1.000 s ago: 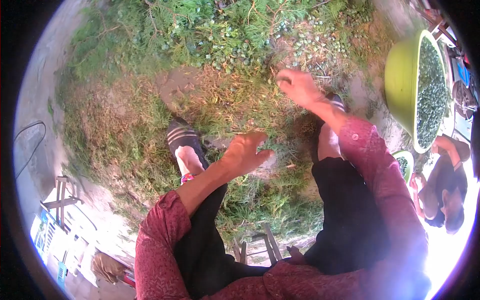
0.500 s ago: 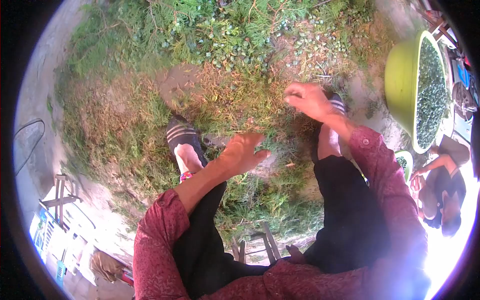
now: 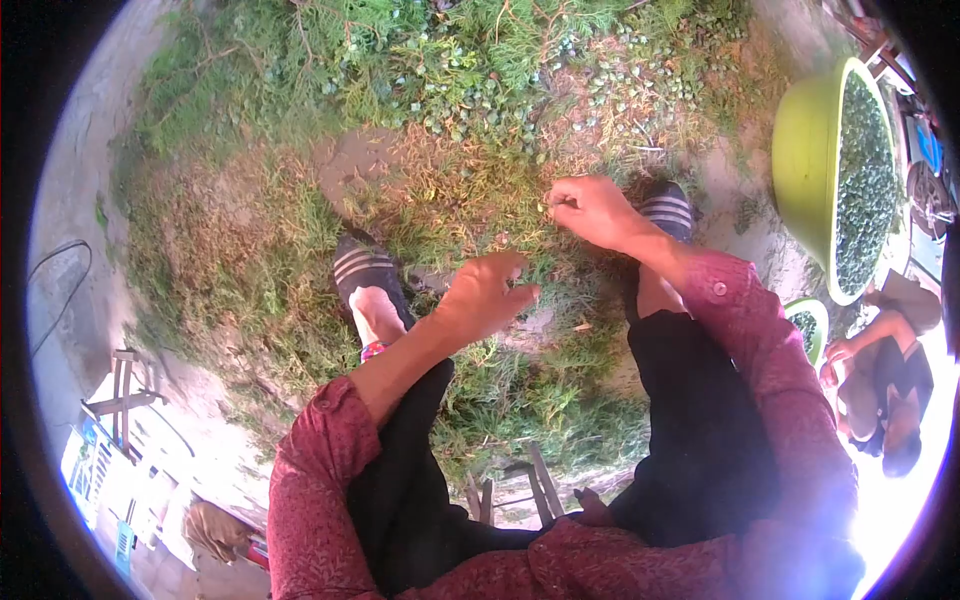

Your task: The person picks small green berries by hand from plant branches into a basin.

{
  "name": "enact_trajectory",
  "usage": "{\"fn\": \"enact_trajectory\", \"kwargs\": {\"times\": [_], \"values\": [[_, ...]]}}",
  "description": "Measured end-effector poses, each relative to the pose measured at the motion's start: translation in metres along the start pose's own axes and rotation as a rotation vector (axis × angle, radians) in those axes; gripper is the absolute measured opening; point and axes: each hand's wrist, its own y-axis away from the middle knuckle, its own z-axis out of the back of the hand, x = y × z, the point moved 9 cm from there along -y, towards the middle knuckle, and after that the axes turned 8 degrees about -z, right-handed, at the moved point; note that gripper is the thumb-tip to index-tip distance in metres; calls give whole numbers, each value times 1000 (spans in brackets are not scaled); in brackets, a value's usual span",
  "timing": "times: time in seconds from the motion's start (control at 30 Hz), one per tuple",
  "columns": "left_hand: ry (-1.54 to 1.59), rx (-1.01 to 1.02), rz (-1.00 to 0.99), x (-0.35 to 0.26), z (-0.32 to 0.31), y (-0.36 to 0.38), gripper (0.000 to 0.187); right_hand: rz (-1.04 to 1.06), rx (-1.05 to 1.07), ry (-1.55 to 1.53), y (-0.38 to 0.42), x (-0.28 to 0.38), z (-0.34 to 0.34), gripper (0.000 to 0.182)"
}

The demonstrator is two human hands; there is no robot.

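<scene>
My left hand [image 3: 482, 298] hovers over the cut evergreen sprigs [image 3: 520, 400] between my feet. Its thumb stands apart from the fingers, and nothing shows in its grasp. To its upper right, my right hand [image 3: 597, 212] is closed, fingertips curled against the thumb. Whatever may be in that pinch is too small to make out. Beneath both hands lie yellowish-green leaf scraps [image 3: 460, 190]. Farther forward is a heap of green branches [image 3: 440, 60] with small pale-green cones scattered among them.
A large lime-green tub [image 3: 805, 170] full of small green cones stands at the right, with a smaller green-rimmed bowl [image 3: 823, 325] beside it. Another person [image 3: 890, 370] sits by the bowl. My striped slippers [image 3: 365, 265] rest among the scraps. A wooden stool [image 3: 122, 400] stands at left.
My right hand has moved slightly left and down, toward my left hand, its fingers still curled. My left hand has barely shifted.
</scene>
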Motion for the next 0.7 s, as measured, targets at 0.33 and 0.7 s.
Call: {"fn": "enact_trajectory", "kwargs": {"times": [0.33,0.7], "values": [[1114,-183,394,29,-20,8,26,-66,196,-264,26,51,-20,13],[872,-152,303,8,-3,2,16,-436,498,-865,36,23,-33,39]]}}
